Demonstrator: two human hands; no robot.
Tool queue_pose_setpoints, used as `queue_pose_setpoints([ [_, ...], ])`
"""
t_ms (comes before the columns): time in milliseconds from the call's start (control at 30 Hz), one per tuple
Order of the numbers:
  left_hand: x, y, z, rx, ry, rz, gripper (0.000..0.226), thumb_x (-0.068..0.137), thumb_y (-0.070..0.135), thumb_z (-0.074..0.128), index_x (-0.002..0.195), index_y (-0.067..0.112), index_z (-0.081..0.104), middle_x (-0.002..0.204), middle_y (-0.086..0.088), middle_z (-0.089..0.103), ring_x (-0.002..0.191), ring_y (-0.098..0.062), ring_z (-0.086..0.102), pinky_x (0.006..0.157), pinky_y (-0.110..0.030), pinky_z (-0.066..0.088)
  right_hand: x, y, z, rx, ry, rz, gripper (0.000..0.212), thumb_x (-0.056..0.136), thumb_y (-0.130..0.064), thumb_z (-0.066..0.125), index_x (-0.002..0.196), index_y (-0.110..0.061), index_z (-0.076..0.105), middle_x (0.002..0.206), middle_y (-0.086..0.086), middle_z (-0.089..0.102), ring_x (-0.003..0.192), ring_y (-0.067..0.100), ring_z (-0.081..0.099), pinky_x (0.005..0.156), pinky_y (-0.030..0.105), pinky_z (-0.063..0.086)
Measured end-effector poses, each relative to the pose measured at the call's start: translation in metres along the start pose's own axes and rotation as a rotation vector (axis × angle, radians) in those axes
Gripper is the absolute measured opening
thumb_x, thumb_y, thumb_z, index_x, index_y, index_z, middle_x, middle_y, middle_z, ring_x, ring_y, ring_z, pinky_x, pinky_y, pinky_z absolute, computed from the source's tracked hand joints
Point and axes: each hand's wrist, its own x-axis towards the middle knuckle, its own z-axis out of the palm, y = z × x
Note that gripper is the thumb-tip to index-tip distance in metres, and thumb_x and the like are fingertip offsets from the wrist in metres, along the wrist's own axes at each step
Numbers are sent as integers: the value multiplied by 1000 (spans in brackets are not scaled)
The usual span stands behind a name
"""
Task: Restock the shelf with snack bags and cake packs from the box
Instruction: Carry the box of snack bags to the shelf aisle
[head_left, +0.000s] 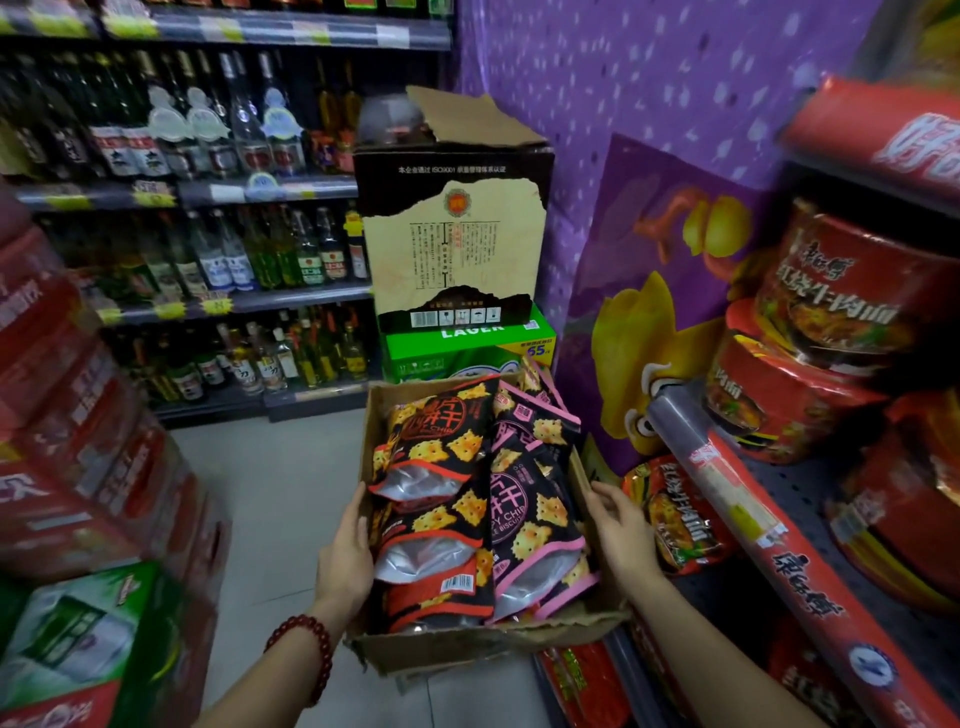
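Liquor shelves (218, 187) fill 9 to 12 o'clock, rows of glass bottles, labels too blurred to read. Purple dotted wall (649, 78) at 1 o'clock, purple chip poster (665, 291) leaning under it. Noodle shelf (779, 530) at 3 to 5 o'clock: red bowl noodles (852, 301) with Chinese print, red pack noodles (675, 519) on the lower tier. Red cartons (78, 415) stacked at 8 to 9 o'clock, green carton (78, 623) at 7. Tall black-and-cream carton (452, 234) at 12 o'clock, top line reads "ISO9001"; it sits on a green case (467, 353) marked "LAGER", price tag "65".

Box (467, 644), open cardboard, at centre, 6 o'clock, held up over the floor just beside the noodle shelf. Inside: black snack bags (441, 467) with cracker pictures, red-trim on the left, pink-trim on the right, "CHIP" and "BISCUIT" partly readable, barcode on one.

Left hand (345, 556) flat on the box's left wall, fingers straight. Right hand (621, 535) on the right wall, fingers wrapped over its rim. Red bead bracelet (306, 649) on left wrist.
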Motion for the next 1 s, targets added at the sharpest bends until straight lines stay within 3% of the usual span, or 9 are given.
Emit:
queue_pose_setpoints([
  [67, -1, -2, -4, -6, -18, 12, 45, 102, 28, 32, 147, 36, 29, 138, -12, 52, 125, -36, 50, 104, -43, 38, 0, 4, 0, 4, -21, 4, 39, 97, -32, 53, 133, -17, 52, 127, 9, 61, 112, 24, 59, 99, 43, 48],
  [200, -1, -3, -3, -47, -48, 17, 48, 100, 31, 39, 146, 38, 28, 139, -7, 52, 124, -35, 50, 103, -44, 40, 1, 5, 2, -82, -95, 16, 54, 96, -38, 54, 144, -20, 40, 132, 7, 56, 122, 28, 53, 103, 42, 43],
  [433, 0, 2, -3, -82, -42, -33, 64, 97, 21, 50, 152, 27, 17, 146, -8, 45, 130, -34, 46, 107, -42, 35, 10, 8, 6, -208, -91, -2, 41, 97, -27, 54, 136, -15, 52, 123, 7, 64, 120, 29, 55, 102, 39, 41],
  [600, 1, 4, -5, 28, -48, -91, 41, 94, 9, 50, 135, 14, 49, 122, -14, 64, 112, -36, 58, 94, -38, 45, 8, 5, 7, -229, -73, 4, 39, 96, -25, 56, 135, -16, 55, 121, 8, 66, 117, 31, 57, 102, 43, 43],
  [800, -11, 7, -25, -32, -71, -135, 40, 95, 7, 45, 134, 15, 51, 119, -12, 65, 111, -35, 59, 95, -39, 47, -12, -6, 2, -214, -81, 32, 40, 98, -20, 53, 137, -15, 52, 121, 10, 64, 109, 26, 58, 96, 35, 43],
  [900, -25, 10, -39, -59, -64, -158, 40, 95, 5, 45, 133, 14, 52, 119, -13, 65, 111, -36, 59, 96, -43, 47, -26, -19, -3, -214, -86, 28, 39, 97, -15, 53, 136, -14, 53, 108, 6, 65, 98, 21, 58, 89, 29, 42],
  [1000, -41, 22, -56, -70, -40, -164, 40, 95, 5, 44, 133, 15, 52, 118, -11, 65, 111, -34, 59, 91, -34, 46, -34, -37, -7, -261, -93, 7, 38, 96, -14, 55, 134, -18, 55, 104, 2, 67, 98, 21, 62, 93, 34, 48],
])
